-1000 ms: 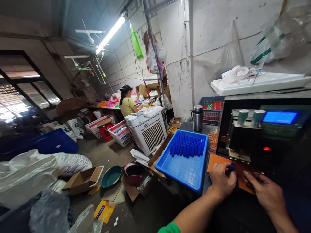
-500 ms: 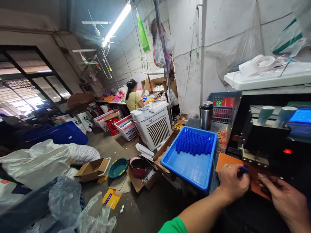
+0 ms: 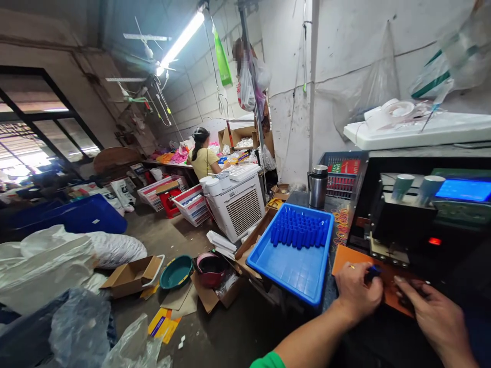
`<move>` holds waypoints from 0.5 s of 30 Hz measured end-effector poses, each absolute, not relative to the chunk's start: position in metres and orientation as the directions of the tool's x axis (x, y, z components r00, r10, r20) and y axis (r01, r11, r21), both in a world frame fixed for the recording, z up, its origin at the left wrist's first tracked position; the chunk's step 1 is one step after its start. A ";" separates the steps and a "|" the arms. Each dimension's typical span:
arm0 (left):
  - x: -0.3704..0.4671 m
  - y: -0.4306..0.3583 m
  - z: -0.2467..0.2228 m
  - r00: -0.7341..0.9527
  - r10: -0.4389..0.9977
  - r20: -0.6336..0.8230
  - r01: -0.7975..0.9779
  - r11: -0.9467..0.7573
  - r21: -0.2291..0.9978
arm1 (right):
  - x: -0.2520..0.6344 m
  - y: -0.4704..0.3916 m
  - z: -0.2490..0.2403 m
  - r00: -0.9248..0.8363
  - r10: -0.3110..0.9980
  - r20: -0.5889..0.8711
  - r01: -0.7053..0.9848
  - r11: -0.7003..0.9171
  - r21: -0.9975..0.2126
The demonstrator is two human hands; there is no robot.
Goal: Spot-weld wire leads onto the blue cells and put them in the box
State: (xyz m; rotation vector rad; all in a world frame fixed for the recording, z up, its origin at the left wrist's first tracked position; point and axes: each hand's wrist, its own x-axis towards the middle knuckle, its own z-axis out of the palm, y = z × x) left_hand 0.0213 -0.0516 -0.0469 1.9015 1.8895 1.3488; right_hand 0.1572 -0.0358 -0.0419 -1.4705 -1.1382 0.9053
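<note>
My left hand (image 3: 358, 289) is closed on a small dark blue piece (image 3: 373, 272), above an orange board (image 3: 347, 257) at the foot of a black machine (image 3: 406, 214). To its right, over the board's right end, is my right hand (image 3: 429, 306), its thumb and fingers bent around something dark that I cannot make out. Left of the hands lies a blue tray (image 3: 291, 271). Many upright blue tubes (image 3: 297, 230) stand close together in its far half, while its near half shows bare bottom.
Behind the tray stand a steel flask (image 3: 318, 186) and a grey basket (image 3: 341, 176). A white air cooler (image 3: 240, 207) and a seated person (image 3: 203, 158) are farther back. Cartons, a green basin (image 3: 176, 272) and plastic bags lie on the floor at left.
The whole view has shifted, so the tray, machine and hands appear slightly farther left. Both hands keep nearly the same pose over the orange board.
</note>
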 end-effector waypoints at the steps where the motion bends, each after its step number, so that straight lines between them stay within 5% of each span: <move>1: 0.021 -0.051 -0.046 -0.196 0.855 0.480 0.729 -0.200 0.655 | 0.156 -0.036 -0.039 0.267 0.963 -0.036 0.145 -0.077 -0.986; 5: 0.017 -0.051 -0.040 -0.187 0.858 0.479 0.706 -0.222 0.672 | 0.150 -0.039 -0.021 0.289 0.948 -0.136 0.003 -0.143 -0.990; 15: 0.003 -0.027 -0.022 -0.171 0.881 0.441 0.610 -0.258 0.750 | 0.140 -0.017 -0.008 0.260 0.965 -0.022 -0.241 0.043 -0.970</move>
